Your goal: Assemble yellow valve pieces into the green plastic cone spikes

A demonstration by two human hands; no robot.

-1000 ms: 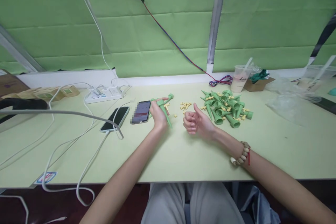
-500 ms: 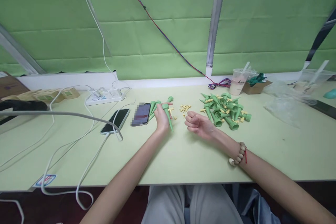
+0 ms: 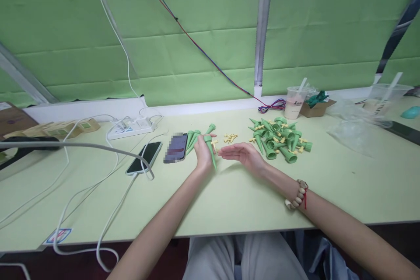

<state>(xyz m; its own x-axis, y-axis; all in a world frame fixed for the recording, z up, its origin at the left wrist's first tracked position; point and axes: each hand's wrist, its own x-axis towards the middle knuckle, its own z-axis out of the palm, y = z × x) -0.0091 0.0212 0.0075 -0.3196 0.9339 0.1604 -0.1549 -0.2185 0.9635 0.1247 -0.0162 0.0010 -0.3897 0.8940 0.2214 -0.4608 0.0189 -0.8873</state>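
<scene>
My left hand [image 3: 204,154] is closed around a green plastic watering spike [image 3: 211,151], its tip slanting down towards me. A small yellow valve [image 3: 214,143] sticks out at the spike's side. Close by on the right, my right hand [image 3: 244,156] has its fingers stretched out, the tips near the valve's side of the spike. I cannot make out anything in it. Behind and between the hands lies a small heap of yellow valves [image 3: 230,138]. More green spikes [image 3: 193,139] lie just left of my left hand. A large pile of spikes with yellow valves [image 3: 278,136] is right of my right hand.
Two phones [image 3: 176,148] [image 3: 144,157] lie on the left, with white cables [image 3: 108,218] looping over the table [image 3: 249,201]. A power strip [image 3: 131,127] sits behind them. At the back right stand a drink cup [image 3: 294,104], a small cardboard box [image 3: 316,108] and a plastic bag [image 3: 349,131].
My right hand has uncurled its fingers and moved left, closer to the spike. My left hand still holds the spike in about the same place. The camera view has shifted slightly.
</scene>
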